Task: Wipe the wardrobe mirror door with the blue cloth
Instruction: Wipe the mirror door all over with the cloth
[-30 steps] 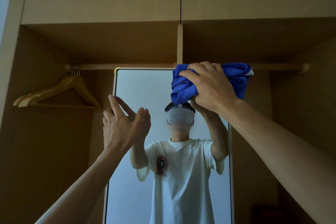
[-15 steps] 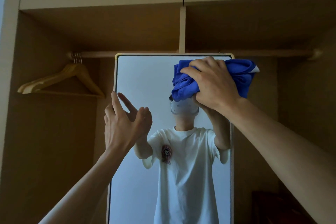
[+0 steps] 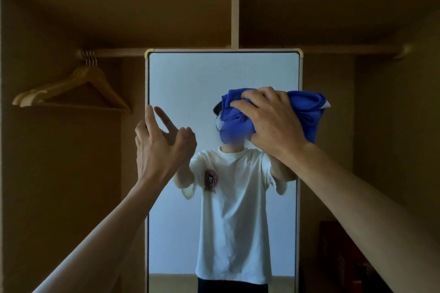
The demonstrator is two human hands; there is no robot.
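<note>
R hand (image 3: 271, 121) grips 1 blue cloth (image 3: 307, 112) on 1 mirror (image 3: 190, 78)

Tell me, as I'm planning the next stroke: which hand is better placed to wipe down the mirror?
Right. The right hand grips the cloth on the mirror; the left hand holds nothing, open beside the mirror's left edge.

mirror (image 3: 190, 83): glossy glass | cloth (image 3: 307, 112): soft fabric | hangers (image 3: 88, 73): wood, seemingly matt
</note>
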